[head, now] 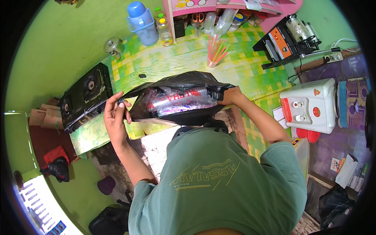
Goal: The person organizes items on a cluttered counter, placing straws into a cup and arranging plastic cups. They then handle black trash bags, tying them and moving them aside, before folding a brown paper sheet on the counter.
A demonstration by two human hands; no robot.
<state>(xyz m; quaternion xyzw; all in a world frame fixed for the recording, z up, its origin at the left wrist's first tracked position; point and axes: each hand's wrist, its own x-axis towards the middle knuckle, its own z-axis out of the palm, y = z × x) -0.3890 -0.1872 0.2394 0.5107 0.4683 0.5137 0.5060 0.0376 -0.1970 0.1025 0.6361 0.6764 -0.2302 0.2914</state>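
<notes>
A black plastic bag (188, 77) is stretched wide in front of me, its mouth facing up. My left hand (115, 113) pinches the bag's left corner between thumb and fingers. At the opposite corner, my right hand (230, 96) grips the edge, with some fingers hidden by the plastic. Inside lies a sleeve of clear plastic cups (179, 98) in wrapping with red print. Closer to my body, a clear packet with purple print (186, 109) rests beside the sleeve. The bottom of the bag is hidden.
A black gas stove (88, 94) stands left on the table (129, 69), near a metal kettle (114, 47) and blue jug (142, 23). A cup of straws (216, 53) is beyond the bag. To the right are a cup-sealing machine (283, 42) and water dispenser (311, 105).
</notes>
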